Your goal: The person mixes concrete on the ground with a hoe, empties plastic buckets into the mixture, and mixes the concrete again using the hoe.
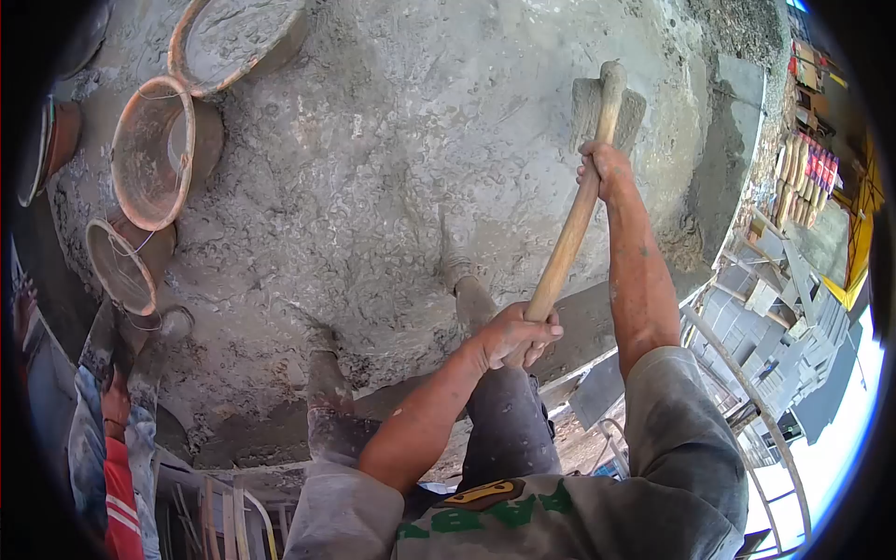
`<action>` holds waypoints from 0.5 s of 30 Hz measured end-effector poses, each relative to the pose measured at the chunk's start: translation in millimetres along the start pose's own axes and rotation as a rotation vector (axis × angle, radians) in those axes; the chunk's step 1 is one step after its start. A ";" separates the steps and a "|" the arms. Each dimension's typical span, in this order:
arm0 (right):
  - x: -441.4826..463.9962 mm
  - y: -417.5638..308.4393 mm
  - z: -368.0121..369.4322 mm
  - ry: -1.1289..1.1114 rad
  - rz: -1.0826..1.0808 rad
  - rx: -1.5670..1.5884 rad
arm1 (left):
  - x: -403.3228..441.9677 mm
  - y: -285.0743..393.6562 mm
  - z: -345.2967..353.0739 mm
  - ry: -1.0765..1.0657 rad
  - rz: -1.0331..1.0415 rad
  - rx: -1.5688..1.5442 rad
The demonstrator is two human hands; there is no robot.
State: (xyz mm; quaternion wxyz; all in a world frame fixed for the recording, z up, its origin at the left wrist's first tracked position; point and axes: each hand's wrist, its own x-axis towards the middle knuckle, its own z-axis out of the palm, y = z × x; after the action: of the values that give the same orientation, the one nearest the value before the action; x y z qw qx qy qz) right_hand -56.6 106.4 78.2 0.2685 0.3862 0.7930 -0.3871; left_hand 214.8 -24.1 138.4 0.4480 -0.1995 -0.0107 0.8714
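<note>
A hoe (567, 243) with a pale wooden handle slants across the right of the head view. Its cement-coated blade (585, 110) rests on or just above the wet grey concrete (392, 187); the exact contact cannot be made out. My left hand (521, 336) is closed round the handle's near end, close to my body. Higher up, just below the blade, my right hand (609, 171) wraps round the same handle. Both my boots (459, 273) are sunk in the wet mix.
Several round buckets (131, 264), smeared with cement, stand at the left. Another person's hand (116, 403) and red sleeve (121, 495) show at the lower left. Beyond the slab's right edge (747, 177) lie stacked bags (805, 173), planks and a curved metal rail (761, 401).
</note>
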 end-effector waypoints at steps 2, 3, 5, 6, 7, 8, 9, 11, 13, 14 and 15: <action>47.0 44.1 4.0 0.021 0.073 -0.072 | 41.4 9.2 -22.7 -0.014 0.017 -0.216; 57.7 66.8 15.7 0.028 0.066 -0.122 | 55.0 8.8 -36.5 -0.017 0.025 -0.320; 53.1 89.2 29.6 0.073 0.111 -0.081 | 51.7 -5.3 -74.9 0.022 0.005 -0.220; 38.4 106.6 37.4 0.070 0.123 -0.060 | 34.0 -15.6 -90.0 0.072 -0.010 -0.143; 23.9 114.6 48.6 0.071 0.115 -0.025 | 17.4 -17.5 -101.5 0.111 -0.017 -0.044; 3.4 125.7 59.2 0.068 0.134 0.021 | -4.6 -23.1 -106.6 0.130 -0.037 -0.019; -17.0 136.1 73.8 0.058 0.143 0.069 | -30.5 -28.2 -111.2 0.152 -0.047 0.011; -59.0 164.9 104.1 0.036 0.159 0.049 | -88.3 -42.7 -119.6 0.208 -0.088 0.011; -94.2 200.9 151.9 0.102 0.141 -0.122 | -151.9 -52.7 -124.5 0.279 -0.060 -0.028; -121.5 203.2 169.7 0.079 0.147 -0.123 | -181.3 -55.8 -133.0 0.293 -0.074 -0.040; -152.3 202.2 185.4 0.053 0.150 -0.130 | -209.5 -60.8 -141.7 0.307 -0.081 -0.056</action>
State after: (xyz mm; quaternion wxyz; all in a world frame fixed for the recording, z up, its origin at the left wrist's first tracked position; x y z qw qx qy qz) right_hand 217.7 -26.2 3.4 0.3002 0.4362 0.7922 -0.3032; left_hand 421.4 -174.9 90.9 0.4735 -0.3425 0.0254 0.8111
